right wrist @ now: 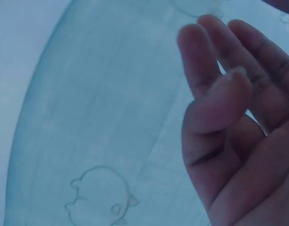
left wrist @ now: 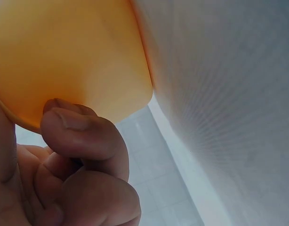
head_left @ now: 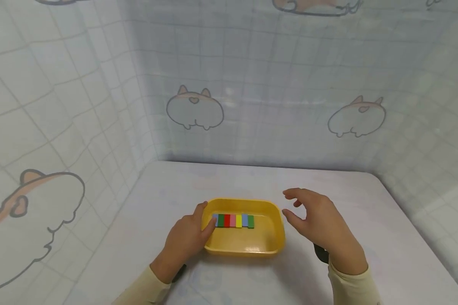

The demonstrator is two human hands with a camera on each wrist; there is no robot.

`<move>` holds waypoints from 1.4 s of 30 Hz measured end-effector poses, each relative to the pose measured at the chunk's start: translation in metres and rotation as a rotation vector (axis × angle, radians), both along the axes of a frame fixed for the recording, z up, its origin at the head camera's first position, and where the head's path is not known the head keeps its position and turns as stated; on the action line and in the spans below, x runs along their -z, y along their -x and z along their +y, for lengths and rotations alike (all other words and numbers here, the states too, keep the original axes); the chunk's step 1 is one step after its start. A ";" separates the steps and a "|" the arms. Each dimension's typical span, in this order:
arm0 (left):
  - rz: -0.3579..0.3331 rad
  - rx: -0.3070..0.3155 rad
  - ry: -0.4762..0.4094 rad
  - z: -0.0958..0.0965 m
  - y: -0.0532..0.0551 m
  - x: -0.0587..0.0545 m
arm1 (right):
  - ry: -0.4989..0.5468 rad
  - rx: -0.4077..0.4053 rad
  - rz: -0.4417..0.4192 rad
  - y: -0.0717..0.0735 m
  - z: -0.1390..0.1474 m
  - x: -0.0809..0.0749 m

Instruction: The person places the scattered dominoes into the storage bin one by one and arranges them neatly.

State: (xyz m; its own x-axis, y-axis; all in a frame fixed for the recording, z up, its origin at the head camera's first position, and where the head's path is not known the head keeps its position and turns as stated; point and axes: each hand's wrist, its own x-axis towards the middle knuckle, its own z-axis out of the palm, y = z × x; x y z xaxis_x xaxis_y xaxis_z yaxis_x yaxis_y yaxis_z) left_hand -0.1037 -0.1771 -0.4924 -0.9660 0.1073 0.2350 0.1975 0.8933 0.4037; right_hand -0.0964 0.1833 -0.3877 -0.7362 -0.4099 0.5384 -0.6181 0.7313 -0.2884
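Note:
A shallow yellow tray (head_left: 244,248) sits on the table with a row of several flat coloured tiles (head_left: 233,221) inside it, in blue, green, red, pink and yellow. My left hand (head_left: 186,235) grips the tray's left side, thumb over the rim by the leftmost tile and fingers along the outer wall. In the left wrist view, curled fingers (left wrist: 83,136) lie against the tray's yellow wall (left wrist: 88,56). To the right of the tray, my right hand (head_left: 320,220) is raised, thumb and fingers apart and holding nothing. Its bent fingers (right wrist: 248,56) show in the right wrist view.
The white table (head_left: 168,182) extends around the tray to a rounded far edge. Behind it and along both sides hang pale gridded sheets (head_left: 267,127) printed with cartoon animals. A dark band (head_left: 321,253) shows at the right wrist.

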 end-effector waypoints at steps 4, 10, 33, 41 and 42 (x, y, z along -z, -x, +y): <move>-0.003 0.003 -0.010 -0.002 0.001 -0.001 | -0.028 0.040 0.006 0.002 0.019 0.009; -0.036 0.002 -0.007 0.000 -0.002 -0.006 | -0.134 0.104 -0.107 0.000 0.047 0.031; -0.075 -0.044 -0.004 0.007 0.003 -0.006 | -0.200 0.173 -0.357 0.017 0.104 0.081; -0.072 -0.039 -0.003 0.007 0.006 -0.004 | -0.241 0.144 -0.459 0.022 0.106 0.087; -0.070 -0.037 -0.003 0.008 0.006 -0.004 | -0.244 0.140 -0.474 0.023 0.106 0.088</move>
